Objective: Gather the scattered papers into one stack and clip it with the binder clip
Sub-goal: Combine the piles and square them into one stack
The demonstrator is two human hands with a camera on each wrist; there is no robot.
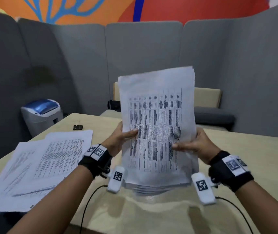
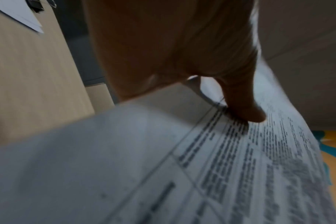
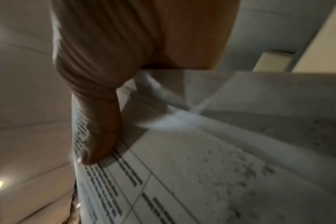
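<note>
Paper stack [image 1: 158, 129]: upright, long axis vertical, pinched at mid-height between left hand [image 1: 118, 141] and right hand [image 1: 200, 146]; binder clip [image 1: 78, 127] on table, beyond-left, nearer left hand.

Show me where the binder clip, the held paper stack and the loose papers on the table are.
binder clip [image 1: 78, 127]: head view, its black body.
held paper stack [image 1: 156, 119]: head view, middle of the printed top sheet.
loose papers [image 1: 38, 164]: head view, middle of the spread.
</note>
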